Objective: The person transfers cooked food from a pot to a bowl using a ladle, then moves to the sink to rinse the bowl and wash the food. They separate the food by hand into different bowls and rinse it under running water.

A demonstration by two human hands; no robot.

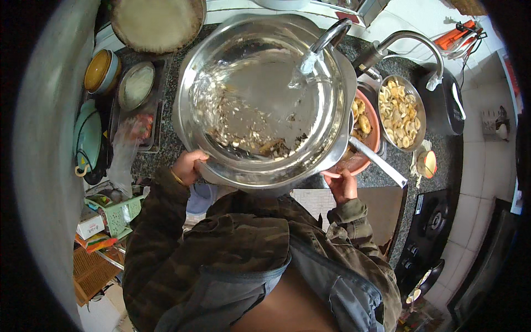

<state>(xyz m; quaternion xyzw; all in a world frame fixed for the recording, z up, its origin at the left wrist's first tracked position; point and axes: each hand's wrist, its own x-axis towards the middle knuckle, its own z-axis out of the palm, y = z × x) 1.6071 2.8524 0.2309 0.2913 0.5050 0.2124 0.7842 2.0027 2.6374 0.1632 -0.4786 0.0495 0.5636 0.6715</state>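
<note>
A large stainless steel basin [265, 166] fills the middle of the view, tilted, with dark scraps and pale bits along its lower inner side. Water runs into it from a tap [332, 35]. My left hand [190, 166] grips the basin's near left rim, thumb on top. Lower right of the basin, my right hand [342, 184] pinches the rim of a pink plastic bowl [373, 137], partly hidden by the basin. Mushroom pieces [363, 123] lie in that bowl, and a cleaver or knife-like metal utensil [379, 162] slants across it.
A steel bowl of sliced mushrooms [400, 116] stands on the right, near a black rice cooker [444, 103] and a second faucet [415, 37]. A gas hob [431, 224] is at lower right. On the left are a tray [155, 137], stacked bowls [99, 72] and a green pan [88, 137].
</note>
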